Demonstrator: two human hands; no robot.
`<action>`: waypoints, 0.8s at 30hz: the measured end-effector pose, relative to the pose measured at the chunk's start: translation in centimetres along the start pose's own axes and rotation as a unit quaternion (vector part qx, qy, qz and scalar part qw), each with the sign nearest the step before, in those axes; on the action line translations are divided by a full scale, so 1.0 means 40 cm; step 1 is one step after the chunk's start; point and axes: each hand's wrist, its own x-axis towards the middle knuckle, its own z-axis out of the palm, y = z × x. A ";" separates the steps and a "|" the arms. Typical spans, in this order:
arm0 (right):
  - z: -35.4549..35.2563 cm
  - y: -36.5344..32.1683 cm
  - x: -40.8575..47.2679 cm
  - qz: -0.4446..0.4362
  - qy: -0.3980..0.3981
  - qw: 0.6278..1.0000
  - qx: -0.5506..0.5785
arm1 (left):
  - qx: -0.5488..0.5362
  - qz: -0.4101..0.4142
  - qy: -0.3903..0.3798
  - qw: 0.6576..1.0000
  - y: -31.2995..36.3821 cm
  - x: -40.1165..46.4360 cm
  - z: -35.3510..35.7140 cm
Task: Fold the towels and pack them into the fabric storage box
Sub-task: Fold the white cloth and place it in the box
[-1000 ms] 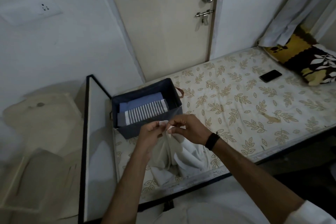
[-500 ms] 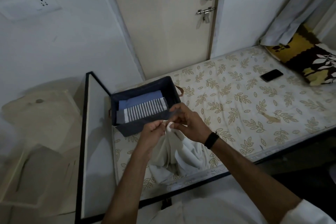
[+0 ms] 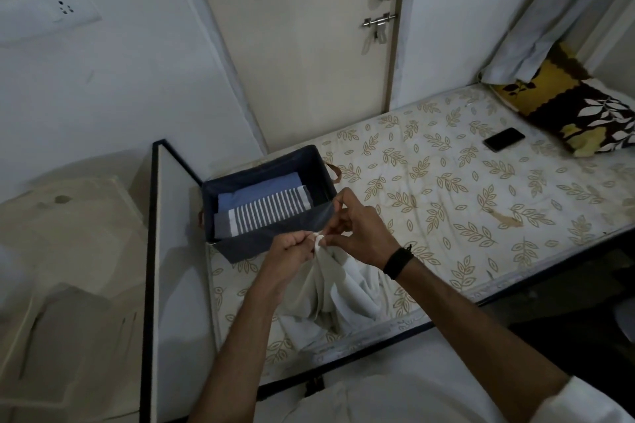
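A white towel [image 3: 338, 288] hangs bunched from both my hands above the near edge of the bed. My left hand [image 3: 288, 251] and my right hand [image 3: 357, 232] pinch its top edge close together, fingertips almost touching. Just behind them stands the dark blue fabric storage box [image 3: 268, 245] with brown side handles. Inside it lie a folded grey-and-white striped towel [image 3: 264, 215] and a folded light blue towel [image 3: 261, 187] behind that. A black band is on my right wrist.
The bed's leaf-print mattress [image 3: 446, 196] stretches to the right, with a black phone [image 3: 504, 139] and a patterned pillow [image 3: 577, 106] at its far end. A white footboard panel [image 3: 171, 251] stands left of the box. A door [image 3: 309, 45] is behind.
My hands stayed together on the towel's top edge, working along it; my right hand's fingers shifted slightly up toward the box front. The towel still hangs bunched.
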 end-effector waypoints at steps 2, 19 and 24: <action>0.001 0.002 0.003 0.007 0.007 1.000 0.001 | 0.004 0.000 -0.015 1.000 0.004 0.000 -0.006; 0.056 0.017 0.033 0.016 -0.066 0.997 0.032 | -0.021 0.107 0.141 0.984 0.111 0.001 -0.067; 0.046 -0.019 0.072 -0.015 -0.085 0.996 0.001 | 0.007 0.197 0.189 0.962 0.226 -0.007 -0.137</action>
